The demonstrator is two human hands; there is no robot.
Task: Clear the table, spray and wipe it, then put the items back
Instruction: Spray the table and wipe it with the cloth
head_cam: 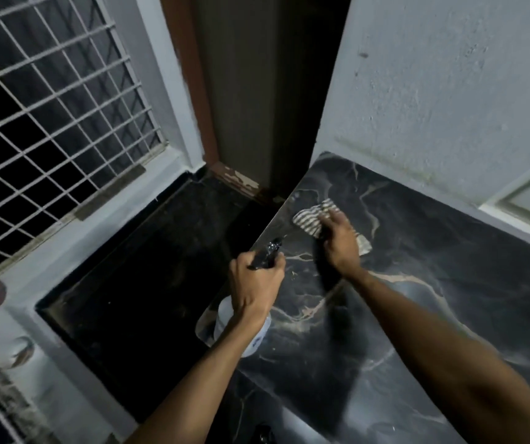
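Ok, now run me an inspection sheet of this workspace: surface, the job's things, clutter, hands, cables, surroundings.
Surface: dark marble tabletop, pale veins, glossy sheen.
Job's things: striped cloth lying on the tabletop near its far corner; spray bottle, white body with black trigger head, held at the table's left edge.
Clutter: nothing seen.
Hands: left hand grips the spray bottle below its trigger head; right hand presses the striped cloth to the tabletop.
Cables: nothing seen.
Surroundings: window grille at left, dark outside; brown door frame with chipped paint at its foot; grey-blue wall behind the table.
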